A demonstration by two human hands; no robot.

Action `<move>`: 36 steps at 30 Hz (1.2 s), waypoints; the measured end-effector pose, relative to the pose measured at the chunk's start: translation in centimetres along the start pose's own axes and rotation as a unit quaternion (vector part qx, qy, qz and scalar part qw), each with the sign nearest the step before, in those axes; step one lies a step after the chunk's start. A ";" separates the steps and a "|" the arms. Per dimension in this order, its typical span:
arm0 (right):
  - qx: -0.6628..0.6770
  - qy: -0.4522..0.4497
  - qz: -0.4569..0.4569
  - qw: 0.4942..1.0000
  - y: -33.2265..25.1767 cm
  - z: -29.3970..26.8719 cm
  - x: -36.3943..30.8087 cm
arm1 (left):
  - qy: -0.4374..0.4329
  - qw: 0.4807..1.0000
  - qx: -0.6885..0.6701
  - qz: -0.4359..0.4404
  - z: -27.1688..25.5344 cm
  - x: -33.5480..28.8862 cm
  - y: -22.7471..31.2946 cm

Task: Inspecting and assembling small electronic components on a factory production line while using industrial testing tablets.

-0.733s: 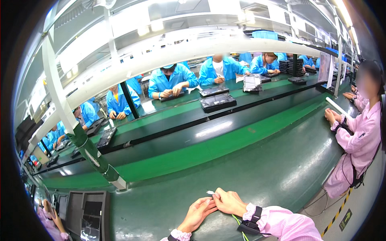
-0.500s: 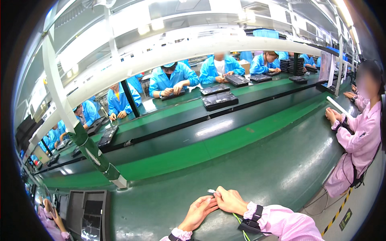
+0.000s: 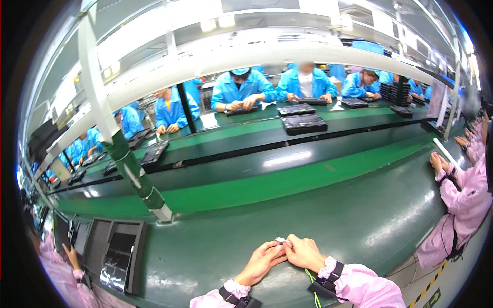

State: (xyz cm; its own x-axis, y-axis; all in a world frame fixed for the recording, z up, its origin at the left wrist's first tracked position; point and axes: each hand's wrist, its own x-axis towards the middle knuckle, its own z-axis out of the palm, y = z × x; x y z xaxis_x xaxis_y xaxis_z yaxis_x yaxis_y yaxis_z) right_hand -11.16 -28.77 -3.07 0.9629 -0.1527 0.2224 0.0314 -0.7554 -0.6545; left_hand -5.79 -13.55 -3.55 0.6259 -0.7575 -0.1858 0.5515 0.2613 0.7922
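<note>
Close to the green workbench's near edge, my two hands meet at the fingertips. A small white piece point(image 3: 280, 239) with a flat, plug-like end shows between them; its exact kind is too small to make out. My right hand point(image 3: 305, 253) pinches it between thumb and finger. Curled in from the other side, my left hand point(image 3: 261, 265) has its fingertips closed at the piece too. Both wrists wear black straps over pink sleeves, and a yellow-green cord point(image 3: 311, 280) hangs from the right one.
A dark compartmented tray point(image 3: 138, 255) holding black panels and a clear bag lies at left, beside a pink-sleeved co-worker's hand point(image 3: 71, 255). A post point(image 3: 134, 172) rises from the bench point(image 3: 215, 226). Blue-clad workers handle black devices point(image 3: 304, 123) across the line. Another pink-clad person point(image 3: 459, 205) sits at right.
My left hand's fingers have come up and closed at the white piece, which now shows less. The surroundings have shifted right in view. A worker opposite now holds a black device.
</note>
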 end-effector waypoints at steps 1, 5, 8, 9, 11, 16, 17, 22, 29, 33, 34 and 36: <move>-0.009 -0.004 0.012 1.000 -0.1 -0.1 0.0 | 0.002 1.000 -0.008 -0.005 -0.2 0.1 -0.1; -0.020 -0.011 0.013 1.000 -0.2 -0.1 0.0 | -0.007 1.000 -0.002 0.003 -0.4 0.2 -0.4; -0.025 -0.002 -0.002 1.000 0.3 0.2 -0.1 | -0.008 1.000 0.015 -0.012 -0.4 0.0 -0.2; -0.022 0.001 -0.002 1.000 0.0 0.1 -0.1 | -0.011 1.000 0.022 -0.015 -0.3 -0.1 0.1; -0.018 0.010 -0.007 1.000 0.0 0.1 -0.1 | -0.017 1.000 0.020 -0.010 -0.4 0.0 -0.1; -0.012 0.002 0.010 1.000 -0.2 0.1 0.0 | -0.035 0.999 0.023 -0.011 -0.4 0.2 0.0; -0.020 0.003 0.011 1.000 -0.1 0.2 0.1 | -0.034 0.999 0.022 -0.011 -0.5 0.3 0.0; -0.005 0.007 0.010 1.000 -0.4 0.2 0.0 | -0.033 0.999 0.023 -0.010 -0.4 0.0 0.2; -0.003 -0.001 0.013 1.000 -0.6 -0.1 -0.1 | -0.023 1.000 0.010 -0.008 -0.6 0.2 -0.2; -0.010 0.021 -0.007 1.000 -0.2 0.1 -0.2 | -0.010 1.000 0.011 -0.017 -0.3 0.1 -0.1; -0.010 0.022 -0.006 1.000 -0.3 0.0 -0.2 | -0.005 1.000 0.015 -0.019 -0.3 0.1 -0.1; -0.006 0.013 0.000 1.000 -0.5 -0.2 -0.2 | -0.012 1.000 0.009 -0.014 -0.5 0.3 -0.3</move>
State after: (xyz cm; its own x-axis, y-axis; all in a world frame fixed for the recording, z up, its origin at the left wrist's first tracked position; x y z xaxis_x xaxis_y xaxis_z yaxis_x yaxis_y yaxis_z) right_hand -11.43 -28.45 -2.64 0.9559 -0.1693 0.2402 0.0272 -0.7628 -0.6461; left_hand -5.50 -13.53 -4.18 0.5973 -0.7783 -0.1936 0.5578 0.2296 0.7975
